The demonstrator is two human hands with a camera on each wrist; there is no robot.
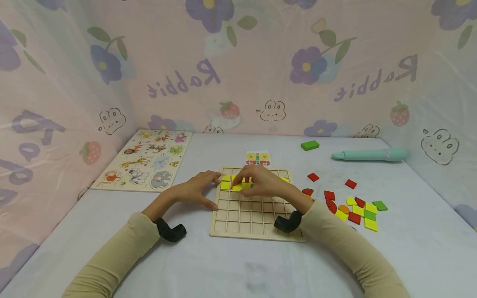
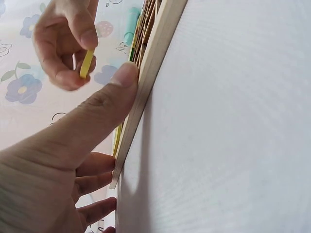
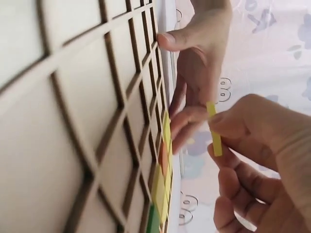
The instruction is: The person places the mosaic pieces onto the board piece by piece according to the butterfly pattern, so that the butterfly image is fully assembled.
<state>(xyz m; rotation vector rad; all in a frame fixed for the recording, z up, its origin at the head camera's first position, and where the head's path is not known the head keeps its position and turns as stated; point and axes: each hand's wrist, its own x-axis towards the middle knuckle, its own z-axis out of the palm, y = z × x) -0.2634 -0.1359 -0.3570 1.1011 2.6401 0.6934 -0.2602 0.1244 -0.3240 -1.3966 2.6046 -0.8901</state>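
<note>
My right hand (image 1: 262,181) pinches a yellow tile (image 3: 214,128) between thumb and fingers, holding it above the upper part of a wooden grid board (image 1: 238,217). In the right wrist view, that tile stands apart from the grid. Yellow tiles (image 1: 225,185) sit in the upper left squares, and an orange piece (image 3: 164,160) and a green tile (image 3: 153,218) also lie in the grid. At the board's left side rests my left hand (image 1: 193,191), its thumb (image 2: 125,75) against the edge and the other fingers spread near the upper corner. My right hand hides part of the upper rows.
A butterfly pattern card (image 1: 258,158) lies behind the board. Loose red (image 1: 355,218), yellow (image 1: 371,224) and green tiles (image 1: 380,205) are scattered to the right. An animal puzzle board (image 1: 145,161) is at left. A green block (image 1: 310,145) and a turquoise pen-shaped object (image 1: 369,155) lie at back right.
</note>
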